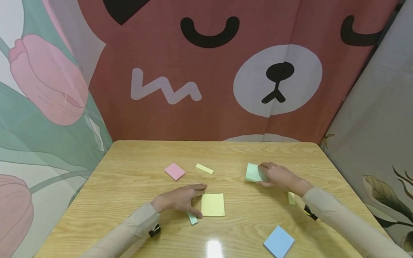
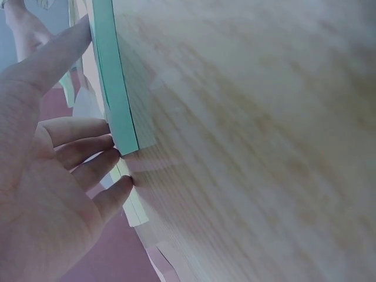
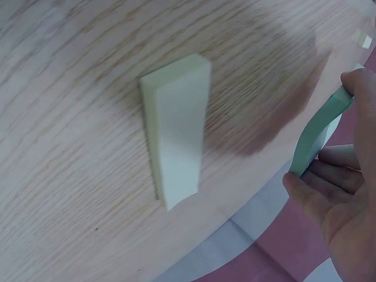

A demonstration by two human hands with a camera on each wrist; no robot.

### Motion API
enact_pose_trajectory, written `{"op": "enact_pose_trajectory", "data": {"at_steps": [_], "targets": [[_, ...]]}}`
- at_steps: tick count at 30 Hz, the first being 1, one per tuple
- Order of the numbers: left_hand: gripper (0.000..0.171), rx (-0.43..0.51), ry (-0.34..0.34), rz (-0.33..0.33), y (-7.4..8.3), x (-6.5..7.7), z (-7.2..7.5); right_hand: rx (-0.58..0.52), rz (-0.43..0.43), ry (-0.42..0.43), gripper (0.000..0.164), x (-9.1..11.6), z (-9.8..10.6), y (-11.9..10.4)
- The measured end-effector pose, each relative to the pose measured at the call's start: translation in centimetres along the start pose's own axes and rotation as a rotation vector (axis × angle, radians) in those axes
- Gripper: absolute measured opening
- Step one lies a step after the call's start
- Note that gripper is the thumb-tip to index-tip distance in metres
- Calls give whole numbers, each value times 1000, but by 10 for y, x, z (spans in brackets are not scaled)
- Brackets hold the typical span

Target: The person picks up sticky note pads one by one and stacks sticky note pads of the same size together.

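A mint-green square sticky note pad [image 1: 253, 173] is in my right hand [image 1: 282, 177], at the back right of the table. In the right wrist view, thumb and fingers pinch this pad [image 3: 314, 132] by opposite edges, and it bends slightly, raised off the tabletop. My left hand [image 1: 180, 199] lies at the left side of a yellow square sticky note pad [image 1: 213, 204], its fingers spread and relaxed. Partly covered by that hand is a narrow green sticky strip pad [image 1: 192, 219]. The left thumb is near the yellow pad's lower left corner; whether it touches is unclear.
A pink square pad [image 1: 175, 171] and a narrow yellow strip pad [image 1: 204, 168] lie toward the back. Another pale yellow strip pad [image 3: 179, 135] lies under the right forearm. At the front right is a blue square pad [image 1: 279, 243]. Printed curtains [image 1: 214, 117] surround the wooden table [image 1: 135, 164].
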State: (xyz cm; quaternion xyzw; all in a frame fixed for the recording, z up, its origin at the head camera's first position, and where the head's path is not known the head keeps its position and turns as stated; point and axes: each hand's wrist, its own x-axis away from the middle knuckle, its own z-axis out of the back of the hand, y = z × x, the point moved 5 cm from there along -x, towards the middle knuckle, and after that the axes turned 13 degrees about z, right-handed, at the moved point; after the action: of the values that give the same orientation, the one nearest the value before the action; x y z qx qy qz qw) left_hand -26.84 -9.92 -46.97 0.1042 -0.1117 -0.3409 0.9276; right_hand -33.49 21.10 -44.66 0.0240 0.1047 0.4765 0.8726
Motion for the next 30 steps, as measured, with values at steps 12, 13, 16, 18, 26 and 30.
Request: {"op": "enact_pose_trajectory", "data": {"at_steps": [12, 13, 16, 18, 26, 30], "targets": [[86, -11, 20, -21, 3, 0, 1, 13, 89, 69, 58, -10, 6, -21], [86, -8, 19, -18, 3, 1, 1, 7, 88, 69, 58, -11, 7, -22], [86, -4, 14, -6, 3, 1, 1, 5, 91, 69, 59, -14, 7, -26], [87, 0, 11, -2, 3, 1, 1, 7, 97, 72, 60, -15, 7, -28], [86, -7, 16, -2, 4, 2, 2, 4, 140, 101, 61, -19, 7, -38], [85, -11, 19, -5, 5, 2, 2, 10, 156, 107, 62, -20, 6, -42]]}}
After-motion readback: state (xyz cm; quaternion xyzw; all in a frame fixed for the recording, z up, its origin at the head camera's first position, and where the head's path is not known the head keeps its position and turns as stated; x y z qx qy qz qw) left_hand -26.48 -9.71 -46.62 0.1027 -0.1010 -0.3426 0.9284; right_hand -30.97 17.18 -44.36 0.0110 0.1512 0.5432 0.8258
